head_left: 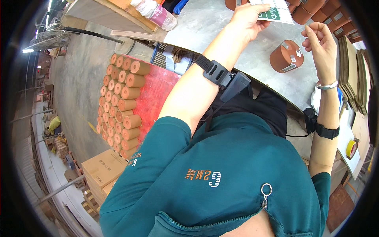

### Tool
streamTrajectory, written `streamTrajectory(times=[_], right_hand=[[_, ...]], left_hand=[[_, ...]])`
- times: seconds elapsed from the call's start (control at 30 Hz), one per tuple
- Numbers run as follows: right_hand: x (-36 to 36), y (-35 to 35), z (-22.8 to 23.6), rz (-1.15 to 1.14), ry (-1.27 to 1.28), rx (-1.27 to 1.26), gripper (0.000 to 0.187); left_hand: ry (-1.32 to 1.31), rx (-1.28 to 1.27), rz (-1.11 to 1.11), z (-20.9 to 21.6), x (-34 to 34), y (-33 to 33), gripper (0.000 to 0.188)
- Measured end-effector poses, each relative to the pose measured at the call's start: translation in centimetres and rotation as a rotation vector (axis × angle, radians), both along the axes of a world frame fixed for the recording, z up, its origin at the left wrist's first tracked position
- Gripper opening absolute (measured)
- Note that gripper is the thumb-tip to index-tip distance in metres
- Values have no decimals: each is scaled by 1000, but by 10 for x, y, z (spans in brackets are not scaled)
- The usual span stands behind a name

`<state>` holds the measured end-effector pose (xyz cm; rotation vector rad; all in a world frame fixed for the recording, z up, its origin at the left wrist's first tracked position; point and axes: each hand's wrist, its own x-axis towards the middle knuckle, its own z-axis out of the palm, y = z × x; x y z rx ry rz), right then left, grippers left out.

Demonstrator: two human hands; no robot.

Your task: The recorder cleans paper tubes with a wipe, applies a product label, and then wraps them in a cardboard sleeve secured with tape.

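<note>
My left hand (246, 21) pinches the lower left edge of a white and green sheet of stickers (276, 14) above the table. My right hand (323, 41) hangs to the right of the sheet, its fingers curled in. Whether a small piece lies between these fingertips is too small to tell. Below and between the hands, a reddish-brown clay cylinder (281, 59) stands on the grey tabletop, with small pale labels on its side and top. Neither hand touches it.
More brown cylinders (331, 17) crowd the table's far right, beside stacked cardboard sheets (353, 75). A plastic bottle (160, 15) lies at the far left. Several rows of clay cylinders (128, 93) fill a red board (158, 89) on my left. Yellow tape (350, 149) sits at right.
</note>
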<state>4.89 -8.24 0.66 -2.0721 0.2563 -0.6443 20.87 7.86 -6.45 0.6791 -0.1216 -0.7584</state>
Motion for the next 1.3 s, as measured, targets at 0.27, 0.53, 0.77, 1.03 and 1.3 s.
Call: streamTrajectory(times=[0.27,0.53,0.77,1.03,1.3], right_hand=[[0,-6,4,9,-40,96,20],[-1,-49,16,-234,-63,269,14],[-4,-88,8,-318,3,352,14],[-12,-122,-2,-412,26,506,11],[-31,-144,-6,-416,-63,588,12]], left_hand=[[81,-64,141,-11,12,6,28],[75,123,43,-20,20,55,29],[192,361,114,-45,1,75,28],[138,296,111,-58,-3,87,28],[-395,480,240,-11,-44,81,41]])
